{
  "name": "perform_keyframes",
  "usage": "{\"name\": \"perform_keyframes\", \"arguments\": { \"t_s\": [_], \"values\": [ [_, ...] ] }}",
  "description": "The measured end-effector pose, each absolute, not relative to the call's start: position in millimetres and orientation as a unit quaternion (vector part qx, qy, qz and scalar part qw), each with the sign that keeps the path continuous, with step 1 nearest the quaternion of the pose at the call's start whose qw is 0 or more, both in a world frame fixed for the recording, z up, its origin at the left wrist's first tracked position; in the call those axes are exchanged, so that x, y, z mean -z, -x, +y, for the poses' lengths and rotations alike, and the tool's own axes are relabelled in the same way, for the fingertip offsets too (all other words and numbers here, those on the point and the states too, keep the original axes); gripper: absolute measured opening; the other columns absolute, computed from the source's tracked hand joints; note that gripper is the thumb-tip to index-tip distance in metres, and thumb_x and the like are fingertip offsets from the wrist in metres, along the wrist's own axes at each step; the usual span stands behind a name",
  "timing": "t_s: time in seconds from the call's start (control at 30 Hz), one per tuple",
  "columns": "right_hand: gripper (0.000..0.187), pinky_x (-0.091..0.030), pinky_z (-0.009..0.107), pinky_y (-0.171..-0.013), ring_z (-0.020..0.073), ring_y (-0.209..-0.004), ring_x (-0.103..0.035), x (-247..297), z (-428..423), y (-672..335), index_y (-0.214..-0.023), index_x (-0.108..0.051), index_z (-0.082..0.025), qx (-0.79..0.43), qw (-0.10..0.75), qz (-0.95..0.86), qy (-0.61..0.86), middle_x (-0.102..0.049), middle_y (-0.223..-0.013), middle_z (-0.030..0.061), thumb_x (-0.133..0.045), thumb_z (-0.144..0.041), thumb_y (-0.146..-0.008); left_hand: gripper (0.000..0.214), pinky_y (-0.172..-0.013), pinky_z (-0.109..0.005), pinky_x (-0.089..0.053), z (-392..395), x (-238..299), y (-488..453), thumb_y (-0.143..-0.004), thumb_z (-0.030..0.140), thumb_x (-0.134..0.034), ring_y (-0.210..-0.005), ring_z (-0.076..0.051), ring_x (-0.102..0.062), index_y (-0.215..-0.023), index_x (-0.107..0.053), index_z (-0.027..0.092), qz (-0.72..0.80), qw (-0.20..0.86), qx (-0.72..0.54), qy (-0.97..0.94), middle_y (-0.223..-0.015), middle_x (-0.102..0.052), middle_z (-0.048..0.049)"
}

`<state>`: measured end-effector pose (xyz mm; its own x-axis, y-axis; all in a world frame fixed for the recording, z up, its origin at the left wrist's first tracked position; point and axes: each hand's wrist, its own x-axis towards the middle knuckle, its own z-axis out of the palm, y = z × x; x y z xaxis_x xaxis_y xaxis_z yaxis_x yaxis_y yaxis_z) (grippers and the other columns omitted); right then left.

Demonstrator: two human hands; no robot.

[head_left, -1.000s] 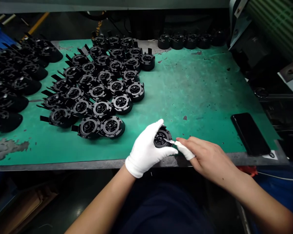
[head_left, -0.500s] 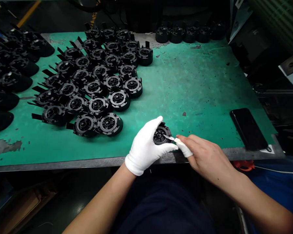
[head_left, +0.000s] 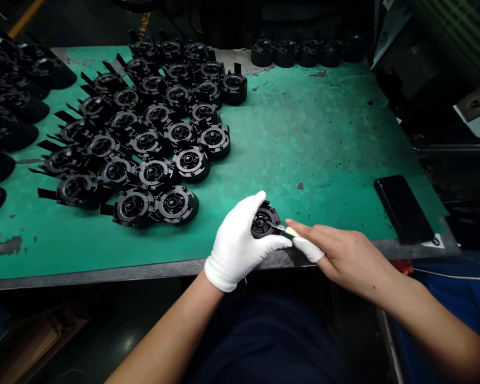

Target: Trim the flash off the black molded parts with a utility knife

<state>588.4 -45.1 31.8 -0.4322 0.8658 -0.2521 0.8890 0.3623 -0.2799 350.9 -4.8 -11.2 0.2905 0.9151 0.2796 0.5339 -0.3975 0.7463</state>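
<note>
My left hand [head_left: 239, 238], in a white glove, is wrapped round a round black plastic part [head_left: 261, 222] at the table's front edge. Ribs and a ring show on the part's upper face. My right hand [head_left: 336, 248] is bare except for a white cover on the thumb. It grips a small knife [head_left: 292, 231] with a pale handle, most of which the fingers hide. The knife's metal blade reaches over the part's face from the right; whether its tip touches the plastic, I cannot tell.
Several similar black parts [head_left: 146, 141] stand grouped on the green table mat [head_left: 324, 128], left of my hands. More stand at the far left, and a row of black parts [head_left: 287, 53] lines the back edge. A black phone [head_left: 404, 209] lies at the right.
My right hand has shifted slightly right, and its thumb sits a little lower and farther from the part. The view has turned slightly. My left hand keeps its hold.
</note>
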Motion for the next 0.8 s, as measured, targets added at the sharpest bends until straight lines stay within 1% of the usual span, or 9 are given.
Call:
{"name": "perform_keyframes", "arguments": {
  "t_s": [0.1, 0.17, 0.33, 0.53, 0.67, 0.8],
  "values": [
    [0.062, -0.054, 0.035, -0.073, 0.0223, -0.088, -0.07, -33.3, -45.6, -583.6, -0.149, -0.05, -0.032, 0.196, -0.002, 0.808, -0.555, -0.073, -0.107, 0.0043, -0.043, -0.015, -0.09, 0.092, -0.114, -0.046, -0.047, -4.9, 11.9, -351.4, -0.07, 0.066, -0.078, -0.132, -0.03, -0.058, -0.142, -0.047, 0.018, 0.479, 0.269, -0.352, -0.758, -0.142, -0.06, -0.0147],
    [0.058, -0.054, 0.036, -0.073, 0.0235, -0.09, -0.071, -35.8, -45.3, -579.7, -0.147, -0.053, -0.034, 0.186, -0.001, 0.801, -0.568, -0.074, -0.11, 0.0037, -0.044, -0.018, -0.091, 0.091, -0.114, -0.047, -0.048, -5.1, 12.1, -351.7, -0.071, 0.066, -0.078, -0.131, -0.03, -0.058, -0.142, -0.047, 0.019, 0.481, 0.269, -0.35, -0.758, -0.141, -0.06, -0.0142],
    [0.057, -0.056, 0.037, -0.07, 0.0251, -0.092, -0.073, -41.4, -42.6, -575.6, -0.144, -0.055, -0.038, 0.18, 0.025, 0.791, -0.585, -0.075, -0.117, 0.0005, -0.045, -0.021, -0.091, 0.088, -0.112, -0.045, -0.049, -3.7, 7.2, -351.7, -0.071, 0.065, -0.079, -0.128, -0.029, -0.06, -0.14, -0.048, 0.019, 0.487, 0.271, -0.346, -0.755, -0.139, -0.061, -0.0132],
    [0.058, -0.056, 0.039, -0.076, 0.0263, -0.096, -0.073, -46.6, -39.2, -572.5, -0.143, -0.057, -0.038, 0.184, 0.056, 0.785, -0.589, -0.076, -0.117, 0.0011, -0.046, -0.019, -0.089, 0.084, -0.109, -0.042, -0.052, 3.7, -0.9, -351.4, -0.068, 0.058, -0.085, -0.121, -0.027, -0.064, -0.134, -0.051, 0.019, 0.488, 0.315, -0.306, -0.754, -0.133, -0.064, -0.0106],
    [0.061, -0.053, 0.036, -0.068, 0.0271, -0.093, -0.073, -52.2, -40.9, -566.5, -0.145, -0.055, -0.04, 0.165, 0.08, 0.773, -0.607, -0.077, -0.113, 0.0014, -0.047, -0.019, -0.088, 0.084, -0.109, -0.042, -0.052, 4.7, 1.4, -352.4, -0.066, 0.059, -0.086, -0.12, -0.027, -0.065, -0.132, -0.052, 0.019, 0.491, 0.321, -0.314, -0.746, -0.131, -0.064, -0.0098],
    [0.067, -0.047, 0.034, -0.06, 0.0269, -0.083, -0.073, -57.2, -47.1, -558.8, -0.148, -0.05, -0.04, 0.149, 0.115, 0.761, -0.62, -0.078, -0.103, 0.0016, -0.046, -0.016, -0.086, 0.087, -0.111, -0.041, -0.05, 2.1, 5.1, -352.3, -0.066, 0.059, -0.086, -0.122, -0.027, -0.063, -0.134, -0.051, 0.018, 0.485, 0.316, -0.322, -0.749, -0.133, -0.064, -0.0111]
  ]
}}
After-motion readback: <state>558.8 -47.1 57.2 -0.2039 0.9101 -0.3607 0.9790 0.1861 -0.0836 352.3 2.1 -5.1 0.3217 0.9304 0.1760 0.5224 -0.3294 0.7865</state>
